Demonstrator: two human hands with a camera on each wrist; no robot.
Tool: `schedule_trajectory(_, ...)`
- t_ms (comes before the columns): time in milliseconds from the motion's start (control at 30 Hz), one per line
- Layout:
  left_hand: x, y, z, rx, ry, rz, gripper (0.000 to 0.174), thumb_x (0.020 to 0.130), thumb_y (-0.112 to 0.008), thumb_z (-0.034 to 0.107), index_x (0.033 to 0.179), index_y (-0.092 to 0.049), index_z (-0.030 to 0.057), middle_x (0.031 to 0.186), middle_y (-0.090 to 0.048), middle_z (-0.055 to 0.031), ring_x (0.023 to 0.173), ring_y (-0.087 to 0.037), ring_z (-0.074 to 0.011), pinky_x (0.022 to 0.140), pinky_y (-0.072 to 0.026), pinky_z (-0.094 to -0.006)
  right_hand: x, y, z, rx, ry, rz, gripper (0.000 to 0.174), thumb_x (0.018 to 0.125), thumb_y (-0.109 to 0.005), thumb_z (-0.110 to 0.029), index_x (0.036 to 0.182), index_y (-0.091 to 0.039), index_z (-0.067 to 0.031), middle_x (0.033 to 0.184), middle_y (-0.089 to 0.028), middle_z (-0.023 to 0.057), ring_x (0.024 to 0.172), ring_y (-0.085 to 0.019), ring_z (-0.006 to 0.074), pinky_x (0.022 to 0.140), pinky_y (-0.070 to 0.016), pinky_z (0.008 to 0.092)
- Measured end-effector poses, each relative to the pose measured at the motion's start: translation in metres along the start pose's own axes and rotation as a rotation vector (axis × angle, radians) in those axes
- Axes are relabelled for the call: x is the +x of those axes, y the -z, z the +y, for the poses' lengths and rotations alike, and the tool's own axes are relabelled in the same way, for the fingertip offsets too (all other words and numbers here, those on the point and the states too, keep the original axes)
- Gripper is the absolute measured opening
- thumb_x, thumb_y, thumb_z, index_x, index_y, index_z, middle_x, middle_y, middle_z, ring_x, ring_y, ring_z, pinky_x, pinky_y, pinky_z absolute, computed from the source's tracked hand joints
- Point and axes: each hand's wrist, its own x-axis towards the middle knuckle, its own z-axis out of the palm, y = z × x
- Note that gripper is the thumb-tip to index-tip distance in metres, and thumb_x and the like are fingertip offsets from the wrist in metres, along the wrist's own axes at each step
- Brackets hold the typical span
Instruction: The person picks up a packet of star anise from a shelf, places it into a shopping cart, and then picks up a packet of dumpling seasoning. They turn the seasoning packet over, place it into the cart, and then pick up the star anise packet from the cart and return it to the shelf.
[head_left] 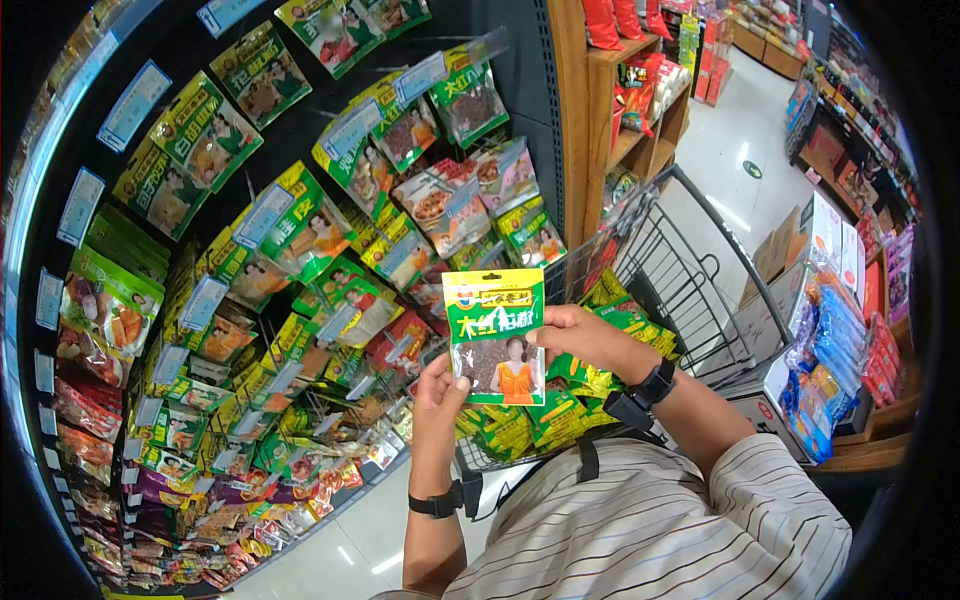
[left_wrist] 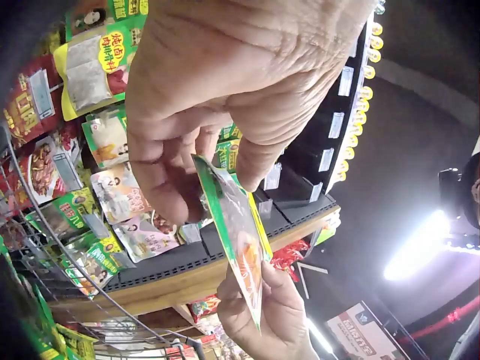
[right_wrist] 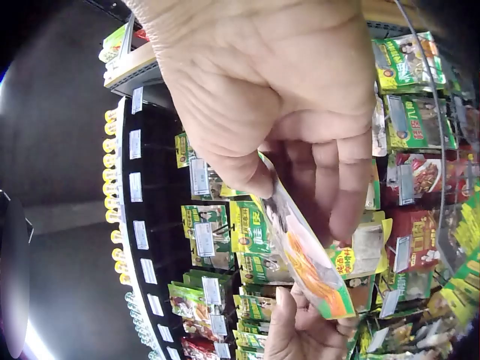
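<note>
A green and yellow spice packet (head_left: 492,340) with a clear window of dark reddish peppercorns is held upright in front of the body. My left hand (head_left: 437,390) pinches its lower left edge, thumb on the front. At the upper right edge my right hand (head_left: 590,343) grips it between thumb and fingers. Seen edge-on in the left wrist view, the packet (left_wrist: 238,232) is thin and slightly bowed. The right wrist view shows the same packet (right_wrist: 300,255) between thumb and curled fingers.
Hanging spice packets (head_left: 300,225) with price tags fill the shelf at left. A wire shopping cart (head_left: 690,260) stands at right, holding several green and yellow packets (head_left: 560,415). Beyond it are a wooden shelf (head_left: 600,100) and bagged goods (head_left: 835,330).
</note>
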Motion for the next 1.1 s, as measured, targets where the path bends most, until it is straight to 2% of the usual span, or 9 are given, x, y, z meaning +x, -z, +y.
schedule_trajectory(233,-0.002,-0.020,0.008,0.134,-0.129,-0.024,0.058,0.095,-0.061,0.016,0.146,-0.036,0.0026,0.129,-0.054,-0.0126,0.119,-0.053,-0.0185,0.099,-0.0438,-0.0324,-0.008,-0.008,-0.021,0.035,0.064,-0.066,0.035,0.099,-0.059,-0.029,0.125,-0.060,-0.0064,0.099,-0.066,0.0001,0.081,-0.061,0.0074,0.066,-0.0498,0.0238)
schedule_trajectory(333,0.002,-0.024,0.002,0.147,-0.141,-0.080,0.057,0.099,-0.056,0.025,0.147,-0.036,0.0032,0.134,-0.052,-0.0126,0.121,-0.053,-0.0208,0.099,-0.0449,-0.0340,-0.013,-0.014,-0.023,0.088,0.105,-0.162,0.043,0.100,-0.058,-0.032,0.133,-0.053,-0.0061,0.114,-0.063,0.0038,0.091,-0.064,0.0117,0.067,-0.0504,0.0245)
schedule_trajectory(467,-0.002,-0.034,0.007,-0.066,-0.029,-0.147,0.053,0.104,-0.047,0.035,0.147,-0.038,0.0072,0.139,-0.051,-0.0114,0.124,-0.053,-0.0228,0.105,-0.0434,-0.0392,-0.015,-0.024,-0.029,0.127,0.127,-0.231,0.049,0.100,-0.057,-0.033,0.138,-0.048,-0.0021,0.124,-0.060,0.0094,0.103,-0.065,0.0168,0.078,-0.0536,0.0291)
schedule_trajectory(567,0.001,-0.029,-0.009,-0.430,0.058,-0.187,0.051,0.102,-0.050,0.035,0.144,-0.042,0.0095,0.139,-0.052,-0.0090,0.123,-0.054,-0.0230,0.104,-0.0454,-0.0394,-0.014,-0.028,-0.024,0.120,0.141,-0.256,0.051,0.101,-0.056,-0.030,0.141,-0.046,-0.0013,0.132,-0.056,0.0141,0.104,-0.065,0.0183,0.085,-0.0541,0.0308)
schedule_trajectory(633,0.004,-0.028,-0.008,-0.480,0.106,-0.144,0.047,0.100,-0.053,0.036,0.139,-0.046,0.0110,0.137,-0.054,-0.0064,0.121,-0.056,-0.0216,0.100,-0.0483,-0.0384,-0.014,-0.030,-0.023,0.083,0.168,-0.281,0.051,0.100,-0.057,-0.030,0.142,-0.045,-0.0013,0.134,-0.054,0.0154,0.105,-0.065,0.0188,0.085,-0.0542,0.0309)
schedule_trajectory(667,0.004,-0.030,-0.006,-0.530,0.096,-0.149,0.045,0.100,-0.053,0.035,0.137,-0.048,0.0108,0.135,-0.055,-0.0061,0.119,-0.057,-0.0208,0.098,-0.0496,-0.0380,-0.016,-0.031,-0.027,0.046,0.182,-0.258,0.049,0.100,-0.057,-0.029,0.140,-0.048,-0.0030,0.129,-0.059,0.0149,0.100,-0.064,0.0165,0.083,-0.0537,0.0301)
schedule_trajectory(767,0.004,-0.027,-0.013,-0.624,0.088,-0.164,0.046,0.100,-0.049,0.040,0.136,-0.049,0.0103,0.135,-0.055,-0.0065,0.118,-0.057,-0.0223,0.097,-0.0502,-0.0411,-0.016,-0.027,-0.028,-0.021,0.049,-0.313,0.043,0.101,-0.055,-0.018,0.141,-0.049,-0.0039,0.124,-0.061,0.0111,0.107,-0.063,0.0172,0.086,-0.0532,0.0304)
schedule_trajectory(800,0.004,-0.019,-0.021,-0.616,0.101,-0.177,0.049,0.100,-0.048,0.042,0.137,-0.048,0.0102,0.135,-0.056,-0.0072,0.118,-0.058,-0.0238,0.097,-0.0506,-0.0421,-0.018,-0.030,-0.025,0.005,0.090,-0.284,0.040,0.101,-0.055,-0.017,0.139,-0.052,-0.0044,0.115,-0.064,0.0088,0.105,-0.064,0.0149,0.086,-0.0529,0.0294)
schedule_trajectory(1100,0.008,-0.018,-0.014,-0.735,0.125,-0.226,0.054,0.100,-0.045,0.047,0.137,-0.049,0.0070,0.136,-0.056,-0.0123,0.119,-0.059,-0.0266,0.097,-0.0521,-0.0435,-0.022,-0.031,-0.030,0.016,0.110,-0.244,0.038,0.100,-0.057,-0.022,0.133,-0.057,-0.0045,0.110,-0.066,0.0088,0.100,-0.067,0.0159,0.081,-0.0547,0.0289)
